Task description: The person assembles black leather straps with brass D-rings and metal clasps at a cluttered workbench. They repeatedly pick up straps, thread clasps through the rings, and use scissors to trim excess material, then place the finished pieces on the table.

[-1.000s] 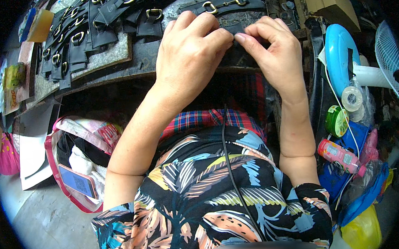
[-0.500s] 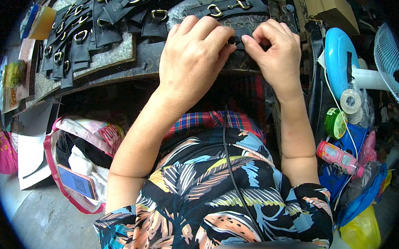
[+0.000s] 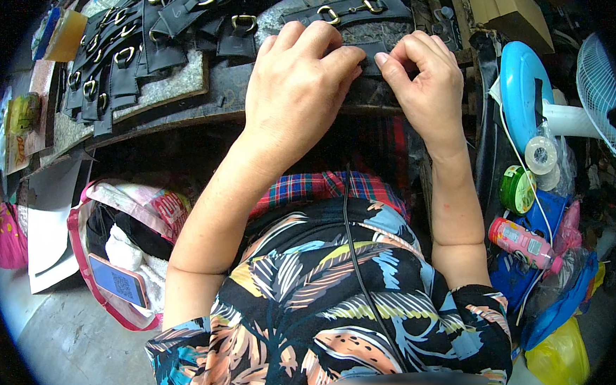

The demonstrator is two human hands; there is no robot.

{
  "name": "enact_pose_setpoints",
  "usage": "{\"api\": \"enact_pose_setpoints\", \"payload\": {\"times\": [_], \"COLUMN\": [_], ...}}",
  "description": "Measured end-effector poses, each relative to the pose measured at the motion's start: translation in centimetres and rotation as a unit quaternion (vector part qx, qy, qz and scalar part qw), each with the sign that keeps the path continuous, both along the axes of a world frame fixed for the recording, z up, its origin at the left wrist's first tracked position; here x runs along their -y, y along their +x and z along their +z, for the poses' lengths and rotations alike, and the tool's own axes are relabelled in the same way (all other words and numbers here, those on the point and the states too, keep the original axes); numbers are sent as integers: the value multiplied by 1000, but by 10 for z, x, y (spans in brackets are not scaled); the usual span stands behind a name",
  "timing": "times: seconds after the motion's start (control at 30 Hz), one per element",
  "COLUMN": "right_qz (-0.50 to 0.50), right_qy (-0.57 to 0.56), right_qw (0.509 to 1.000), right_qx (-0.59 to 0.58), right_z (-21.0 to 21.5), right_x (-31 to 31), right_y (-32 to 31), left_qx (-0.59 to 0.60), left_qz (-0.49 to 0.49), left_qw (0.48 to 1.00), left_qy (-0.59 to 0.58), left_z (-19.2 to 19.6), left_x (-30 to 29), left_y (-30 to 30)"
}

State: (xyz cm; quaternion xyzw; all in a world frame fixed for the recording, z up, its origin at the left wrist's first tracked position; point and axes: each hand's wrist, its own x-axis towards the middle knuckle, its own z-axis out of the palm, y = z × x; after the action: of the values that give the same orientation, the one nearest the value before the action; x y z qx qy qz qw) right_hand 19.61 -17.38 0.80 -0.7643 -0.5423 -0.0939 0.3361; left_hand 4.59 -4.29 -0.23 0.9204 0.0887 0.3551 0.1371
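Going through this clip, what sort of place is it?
Probably a small workshop making leather or leather-like goods: many metal-fitted black straps are laid out on a worn workbench, and cardboard boxes stand beside it. The straps' exact material can't be told.

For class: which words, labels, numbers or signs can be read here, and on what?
I won't copy wording; marks stand on:
Pink bottle: label, mostly too small to read.
Green round container: print, too small.
Pink-and-white bag: large pink lettering.
Phone: square code on screen.
Black strap: pale mark.
Beige item, far left: reddish lettering.
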Motion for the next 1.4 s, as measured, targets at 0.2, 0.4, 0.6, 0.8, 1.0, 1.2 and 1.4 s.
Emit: {"api": "enact_pose_setpoints", "payload": {"times": [0.2, 0.4, 0.6, 0.8, 1.0, 1.2, 1.4], "right_qz": [-17, 122, 127, 131, 106, 130, 18], "right_qy": [44, 47, 31, 32, 17, 8, 25], "right_qw": [996, 986, 989, 989, 994, 991, 1000], "right_qx": [-82, 104, 66, 60, 35, -36, 5], "right_z": [9, 11, 7, 16, 9, 12, 20], "right_x": [7, 14, 10, -4, -16, -14, -16], "right_y": [-7, -2, -1, -4, -7, 2, 32], "left_qx": [74, 39, 10, 6, 11, 3, -18], "left_qz": [-15, 14, 39, 67, 97, 74, 78], "left_qw": [991, 999, 999, 998, 995, 997, 995], "left_qy": [-110, 2, 28, -12, -26, -32, 52], "left_z": [9, 16, 9, 11, 7, 14, 30], "left_x": [0, -11, -11, -9, -9, -13, -34], "left_y": [-8, -40, -51, -47, -39, -43, -23]}}
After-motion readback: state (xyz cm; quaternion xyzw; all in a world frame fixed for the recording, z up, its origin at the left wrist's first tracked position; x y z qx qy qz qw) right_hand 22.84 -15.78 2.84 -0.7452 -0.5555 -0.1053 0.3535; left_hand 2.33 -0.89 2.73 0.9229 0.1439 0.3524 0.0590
